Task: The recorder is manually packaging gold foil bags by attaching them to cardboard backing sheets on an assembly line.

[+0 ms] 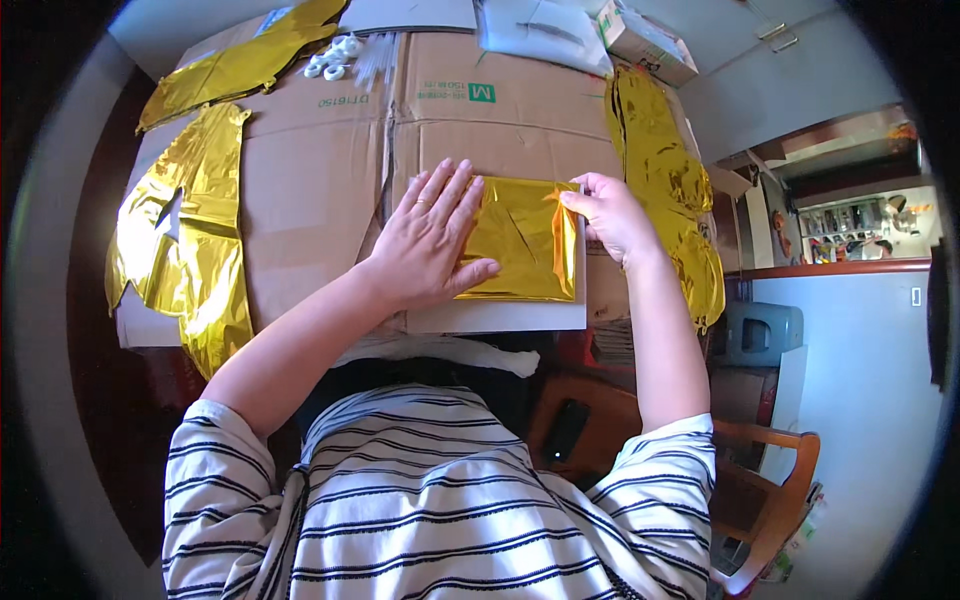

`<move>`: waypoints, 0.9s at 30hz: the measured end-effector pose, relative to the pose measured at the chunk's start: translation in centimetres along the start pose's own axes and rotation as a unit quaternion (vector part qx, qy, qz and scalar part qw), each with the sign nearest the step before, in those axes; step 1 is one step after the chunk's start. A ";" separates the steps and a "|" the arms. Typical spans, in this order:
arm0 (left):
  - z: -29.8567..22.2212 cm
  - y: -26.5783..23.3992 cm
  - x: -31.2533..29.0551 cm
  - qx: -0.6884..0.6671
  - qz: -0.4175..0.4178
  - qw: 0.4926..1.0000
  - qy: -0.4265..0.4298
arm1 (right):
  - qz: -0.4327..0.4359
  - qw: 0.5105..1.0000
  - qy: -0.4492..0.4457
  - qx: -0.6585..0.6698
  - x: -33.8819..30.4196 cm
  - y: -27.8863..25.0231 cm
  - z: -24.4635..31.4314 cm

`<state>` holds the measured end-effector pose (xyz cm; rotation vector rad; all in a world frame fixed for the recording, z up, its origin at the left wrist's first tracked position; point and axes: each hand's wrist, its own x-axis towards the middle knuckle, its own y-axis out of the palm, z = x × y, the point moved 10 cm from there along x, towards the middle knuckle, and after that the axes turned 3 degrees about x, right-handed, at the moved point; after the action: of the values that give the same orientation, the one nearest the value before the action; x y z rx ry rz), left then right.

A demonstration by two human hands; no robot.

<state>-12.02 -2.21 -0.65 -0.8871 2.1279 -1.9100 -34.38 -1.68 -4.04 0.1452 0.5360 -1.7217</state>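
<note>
A folded gold foil balloon [525,240] lies flat on brown cardboard [320,180] that covers the table. My left hand [430,235] presses flat on the foil's left part, fingers spread. My right hand [605,212] pinches the foil's upper right edge between thumb and fingers, where a narrow flap is turned over.
More deflated gold foil balloons lie at the left [190,235], the far left [240,65] and the right edge [665,175]. Small white rolls [335,58] and a small carton [645,40] sit at the back. A wooden chair [770,490] stands at lower right.
</note>
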 end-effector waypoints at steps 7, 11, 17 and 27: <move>0.1 0.5 0.1 0.028 0.002 1.000 -0.007 | -0.176 0.928 -0.113 -0.310 -3.3 -1.6 4.8; 0.1 0.3 0.0 0.021 -0.012 1.000 -0.007 | -0.231 0.865 -0.241 -0.374 -8.1 0.5 6.9; 0.0 0.1 -0.1 0.012 -0.031 0.999 0.005 | -0.117 0.809 -0.291 -0.497 -8.2 5.6 3.0; 0.3 0.4 -0.6 0.011 0.013 1.000 0.009 | -0.096 0.791 -0.280 -0.536 -8.0 5.5 1.4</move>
<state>-11.51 -2.16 -1.22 -0.8377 2.1129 -1.9315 -27.01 4.16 -1.28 -1.2321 1.0033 -1.3056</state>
